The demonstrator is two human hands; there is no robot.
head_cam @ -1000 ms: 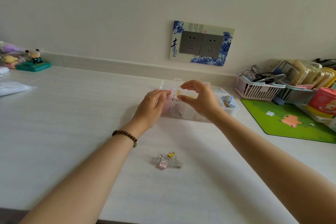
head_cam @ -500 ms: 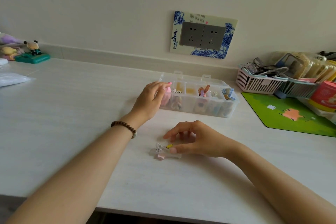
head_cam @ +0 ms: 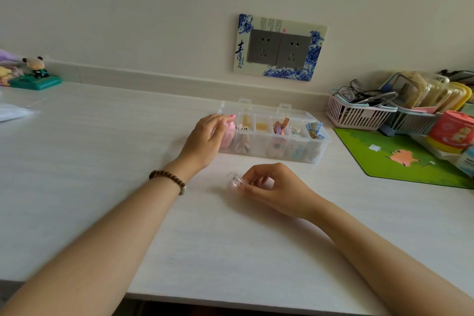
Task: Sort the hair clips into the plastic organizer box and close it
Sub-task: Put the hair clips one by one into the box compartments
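Pinching a clear hair clip (head_cam: 234,180) between thumb and fingertips, the right hand (head_cam: 273,188) holds it near the table (head_cam: 102,161), just in front of the open organizer box (head_cam: 318,151). The left hand (head_cam: 205,140) curls against the box's left end, fingers closed on its wall.

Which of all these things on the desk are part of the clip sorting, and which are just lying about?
Part of the job:
- clear organizer box, lid open
- clear hair clip, pinched in the right hand
- left hand, at the box's left end

Just lying about:
- pink basket holding glasses
- green mat
- panda figurine
- red tin
- wall sockets
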